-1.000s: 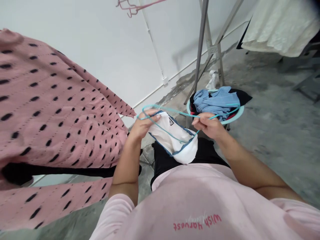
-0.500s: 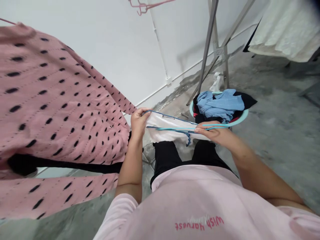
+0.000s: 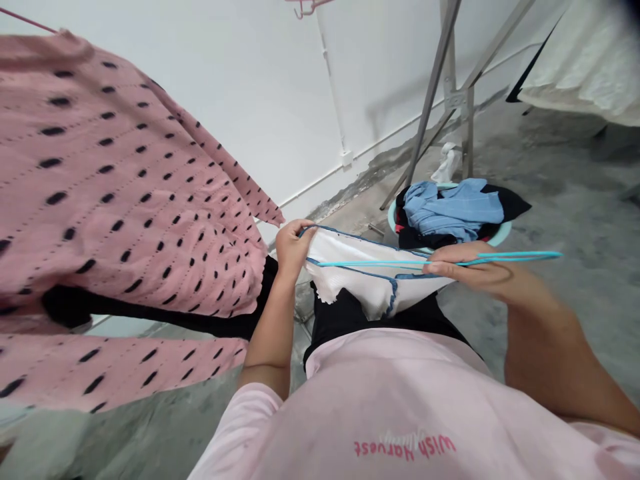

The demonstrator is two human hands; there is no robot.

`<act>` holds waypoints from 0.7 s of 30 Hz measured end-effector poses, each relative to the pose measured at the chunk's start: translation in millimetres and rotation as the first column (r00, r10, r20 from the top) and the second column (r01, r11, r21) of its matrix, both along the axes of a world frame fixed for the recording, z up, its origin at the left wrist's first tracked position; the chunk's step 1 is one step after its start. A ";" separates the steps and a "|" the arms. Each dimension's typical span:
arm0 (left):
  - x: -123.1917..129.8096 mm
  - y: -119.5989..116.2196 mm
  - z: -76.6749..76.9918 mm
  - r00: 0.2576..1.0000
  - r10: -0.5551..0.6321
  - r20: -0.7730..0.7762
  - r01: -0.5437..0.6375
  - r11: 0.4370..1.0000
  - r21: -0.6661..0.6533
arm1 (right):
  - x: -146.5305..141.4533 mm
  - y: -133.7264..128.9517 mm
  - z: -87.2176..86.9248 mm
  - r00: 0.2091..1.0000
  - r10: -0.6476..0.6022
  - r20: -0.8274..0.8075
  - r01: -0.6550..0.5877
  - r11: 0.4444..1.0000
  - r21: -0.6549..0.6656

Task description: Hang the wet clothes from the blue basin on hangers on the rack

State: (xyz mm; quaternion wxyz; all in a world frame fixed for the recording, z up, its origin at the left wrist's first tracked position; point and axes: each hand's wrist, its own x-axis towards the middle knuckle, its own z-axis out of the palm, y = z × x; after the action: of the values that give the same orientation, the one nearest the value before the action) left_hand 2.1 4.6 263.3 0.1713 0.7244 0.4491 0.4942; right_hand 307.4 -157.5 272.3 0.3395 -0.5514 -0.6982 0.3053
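Note:
A white garment with blue edging (image 3: 360, 283) is stretched between my two hands, above my thighs. My left hand (image 3: 294, 245) is closed on its left end, with thumb and fingers pinching the blue edge. At its right end my right hand (image 3: 463, 263) grips the cloth together with a thin light-blue hanger (image 3: 520, 257). The hanger's long straight part lies across the garment's opening toward my left hand, and its other end sticks out to the right past my right hand.
A pink sweater with black marks (image 3: 165, 187) hangs at the left, with black cloth behind it. A light-blue basin (image 3: 504, 235) of clothes stands on the floor beside a metal stand (image 3: 434, 93). White cloth (image 3: 590, 73) hangs at the upper right, and a pink hanger (image 3: 313, 7) at the top.
My right hand has moved right with the garment's end, and the garment is more spread out. More of the hanger now sticks out to the right of that hand. The view has shifted slightly.

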 end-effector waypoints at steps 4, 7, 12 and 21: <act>2.5 -7.8 2.6 0.999 -0.031 0.007 0.031 1.000 0.001 | -4.4 -8.0 0.2 0.999 0.036 0.005 -0.036 0.981 0.189; 3.2 -11.5 2.6 1.000 -0.029 0.005 0.029 0.999 0.019 | -3.2 -13.6 0.0 0.977 0.204 -0.056 -0.168 0.909 0.382; 2.4 -15.0 -0.6 0.997 -0.053 0.052 0.053 0.999 -0.001 | 4.1 -4.9 -2.8 0.999 -0.002 -0.034 0.011 0.959 0.283; 10.0 -34.5 1.9 0.990 -0.132 0.057 0.127 0.989 0.076 | -8.7 6.5 -11.9 0.988 -0.072 0.134 0.068 0.997 0.038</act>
State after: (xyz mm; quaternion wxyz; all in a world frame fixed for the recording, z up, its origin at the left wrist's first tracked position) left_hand 12.1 -29.8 265.2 0.1908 0.7421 0.3774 0.5201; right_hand 298.6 -151.0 260.5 0.3111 -0.5892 -0.7047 0.2437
